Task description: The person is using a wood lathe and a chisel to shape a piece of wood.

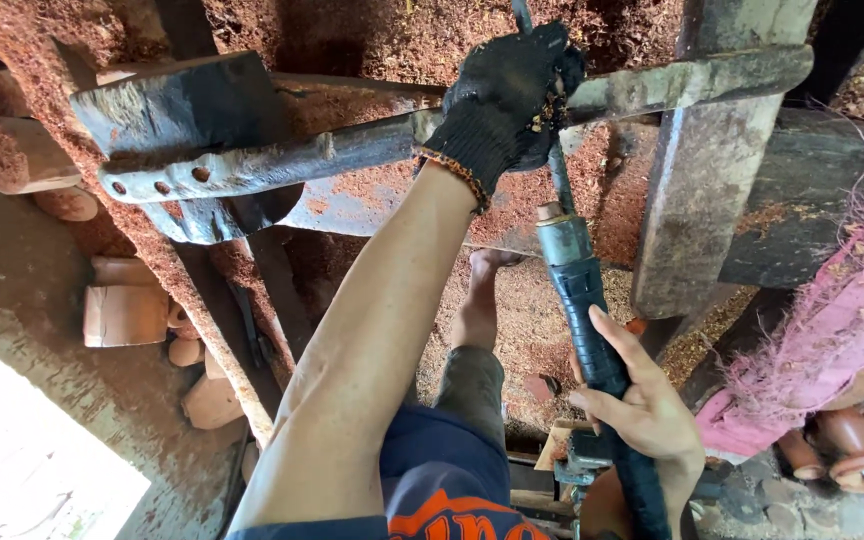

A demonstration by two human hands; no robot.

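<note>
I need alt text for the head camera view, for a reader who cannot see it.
A person's left hand, in a black knit glove, presses on a metal bar while the bare right hand grips the taped handle of a long tool. Reddish sawdust covers the wooden frame, and turned wooden pieces lie at left.

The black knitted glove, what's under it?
Under the black knitted glove on the left hand lies a long grey metal bar, with a thin steel tool shaft beneath the palm. The shaft's tip and the fingers are covered.
</note>
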